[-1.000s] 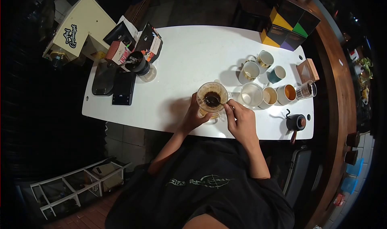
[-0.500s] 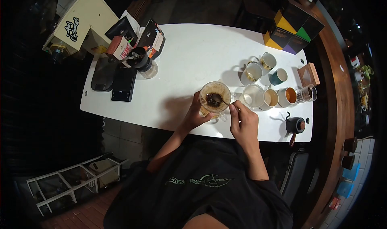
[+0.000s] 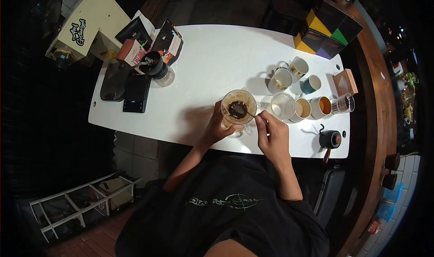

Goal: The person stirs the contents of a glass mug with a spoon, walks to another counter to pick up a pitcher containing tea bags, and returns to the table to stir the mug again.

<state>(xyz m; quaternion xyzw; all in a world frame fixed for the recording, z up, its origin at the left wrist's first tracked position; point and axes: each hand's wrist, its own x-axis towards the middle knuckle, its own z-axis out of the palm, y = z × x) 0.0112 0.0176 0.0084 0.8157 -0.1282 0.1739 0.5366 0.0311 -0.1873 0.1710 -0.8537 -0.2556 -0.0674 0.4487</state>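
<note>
My left hand (image 3: 218, 126) is wrapped round the left side of a clear cone-shaped dripper (image 3: 238, 95) with dark wet coffee grounds in it. A glass vessel with a handle (image 3: 244, 129) shows partly beneath the dripper. Between thumb and fingers, my right hand (image 3: 273, 135) pinches the handle of a small metal spoon (image 3: 241, 111), whose bowl rests in the grounds. Just right of the dripper stands a wide clear glass (image 3: 282, 106), close to my right fingertips.
Several cups, among them an orange-lined cup (image 3: 324, 105) and a teal cup (image 3: 311, 84), stand on the white table (image 3: 212, 58). A black kettle (image 3: 330, 140) is at the right, a hand grinder (image 3: 156, 67) and black scale (image 3: 134, 104) at the left, and boxes (image 3: 327, 28) at the back right.
The spoon's bowl has shifted slightly within the dripper and its angle differs. Both hands keep their grips. The whole view has shifted slightly.
</note>
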